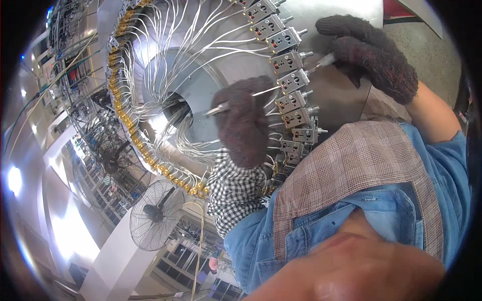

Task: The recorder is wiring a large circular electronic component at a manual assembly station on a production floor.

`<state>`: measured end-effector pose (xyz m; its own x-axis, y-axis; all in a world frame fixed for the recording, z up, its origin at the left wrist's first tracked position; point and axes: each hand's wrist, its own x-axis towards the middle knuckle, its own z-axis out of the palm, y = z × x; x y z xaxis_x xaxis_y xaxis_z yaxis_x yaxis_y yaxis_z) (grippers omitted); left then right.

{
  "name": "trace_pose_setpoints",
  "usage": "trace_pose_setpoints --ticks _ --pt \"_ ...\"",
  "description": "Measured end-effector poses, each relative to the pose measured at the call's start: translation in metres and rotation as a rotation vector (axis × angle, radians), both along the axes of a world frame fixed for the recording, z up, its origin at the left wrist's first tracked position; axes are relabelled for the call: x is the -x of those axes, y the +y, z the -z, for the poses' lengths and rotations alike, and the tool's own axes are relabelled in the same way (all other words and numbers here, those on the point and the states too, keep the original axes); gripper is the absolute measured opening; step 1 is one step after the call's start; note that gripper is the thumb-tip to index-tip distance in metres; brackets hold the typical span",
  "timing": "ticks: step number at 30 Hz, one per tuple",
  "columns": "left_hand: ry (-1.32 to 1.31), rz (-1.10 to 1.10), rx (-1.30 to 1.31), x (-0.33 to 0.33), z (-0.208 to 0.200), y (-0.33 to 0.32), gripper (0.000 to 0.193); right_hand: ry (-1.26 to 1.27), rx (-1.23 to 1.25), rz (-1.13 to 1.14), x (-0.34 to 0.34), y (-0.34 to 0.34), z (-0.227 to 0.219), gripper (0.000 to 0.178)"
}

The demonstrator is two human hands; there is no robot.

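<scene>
My left hand (245,123), in a dark knit glove with a checked sleeve cover, is closed around a thin metal tool (217,109) whose tip points left. A white wire (266,91) runs from its fingers to a grey terminal block (293,81). My right hand (374,57), also in a dark glove, grips a screwdriver-like tool (323,62) with its tip at the pin side of that same block. The block is one of several in a curved row (286,50) on the rim of a large round metal machine.
Many white wires (175,45) fan from the blocks to a ring of brass terminals (123,118) around the machine's hub (201,95). A standing fan (153,214) and pipework (75,75) are at the left. My denim shirt and checked apron (351,170) fill the lower right.
</scene>
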<state>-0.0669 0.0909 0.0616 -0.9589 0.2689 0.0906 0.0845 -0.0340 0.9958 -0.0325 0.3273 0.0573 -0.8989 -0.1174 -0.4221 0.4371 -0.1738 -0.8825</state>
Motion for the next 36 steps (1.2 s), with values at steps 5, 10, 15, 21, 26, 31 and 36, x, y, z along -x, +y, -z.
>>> trace_pose_setpoints --ticks 5,10,15,21,26,31,36 --pt "0.242 -0.077 0.420 0.030 -0.041 -0.031 0.009 0.056 0.073 0.276 -0.004 -0.006 0.008 0.040" --pt "0.422 -0.087 0.847 0.039 -0.051 -0.117 0.017 0.094 0.081 0.200 -0.001 -0.019 0.014 0.041" --pt "0.219 -0.406 0.775 0.001 -0.012 -0.172 0.025 0.224 0.272 0.127 -0.002 -0.035 0.020 0.036" --pt "0.893 -0.411 1.122 0.022 0.006 -0.146 0.020 0.328 0.132 0.126 0.013 -0.051 0.027 0.039" --pt "0.333 -0.515 1.054 0.032 -0.026 -0.084 0.014 0.199 0.305 0.046 0.026 -0.026 0.018 0.039" --pt "0.732 -0.449 1.362 0.039 -0.001 -0.100 0.020 0.224 0.198 0.144 0.049 -0.008 -0.002 0.036" --pt "0.376 -0.442 1.024 0.029 -0.009 -0.098 0.027 0.097 0.310 0.084 0.063 0.000 -0.004 0.038"
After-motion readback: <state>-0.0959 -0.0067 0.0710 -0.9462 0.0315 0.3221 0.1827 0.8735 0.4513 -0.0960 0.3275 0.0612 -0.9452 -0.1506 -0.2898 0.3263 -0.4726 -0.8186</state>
